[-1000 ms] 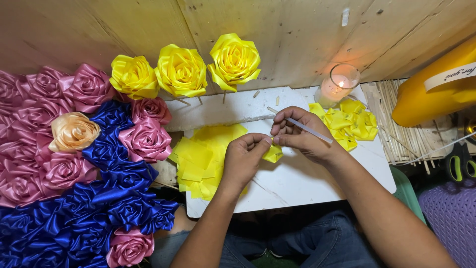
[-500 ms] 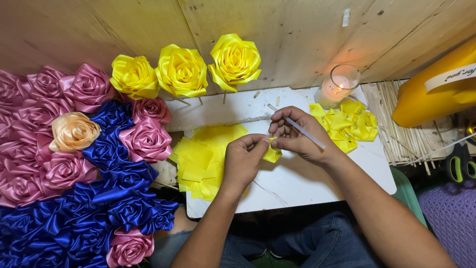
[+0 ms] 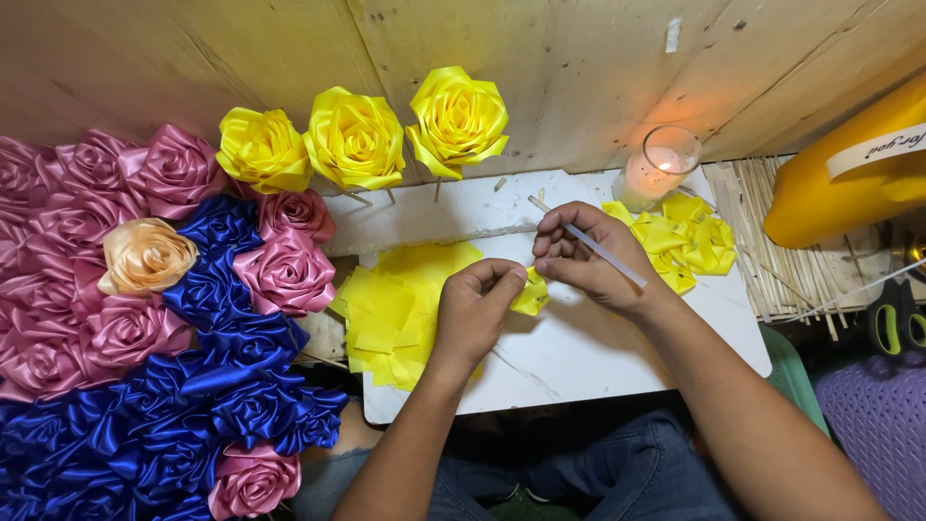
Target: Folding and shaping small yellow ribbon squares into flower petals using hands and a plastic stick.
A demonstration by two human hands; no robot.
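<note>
My left hand [image 3: 475, 311] and my right hand [image 3: 590, 260] meet over a white board [image 3: 598, 352] and pinch a small folded piece of yellow ribbon [image 3: 531, 294] between them. A thin white stick [image 3: 590, 243] also lies across the fingers of my right hand, pointing up to the left. A pile of flat yellow ribbon squares [image 3: 395, 309] lies just left of my left hand. A heap of folded yellow ribbon pieces [image 3: 685, 239] sits right of my right hand.
Three finished yellow ribbon roses [image 3: 357, 138] stand on sticks along the wooden wall. Pink, blue and peach ribbon roses [image 3: 145, 318] fill the left side. A lit candle in a glass [image 3: 656, 169], thin wooden sticks [image 3: 772, 241], a yellow container [image 3: 858, 169] and scissors [image 3: 897, 318] are at the right.
Both hands stay together over the board. The right hand has shifted slightly and the white stick sits at a slightly different angle.
</note>
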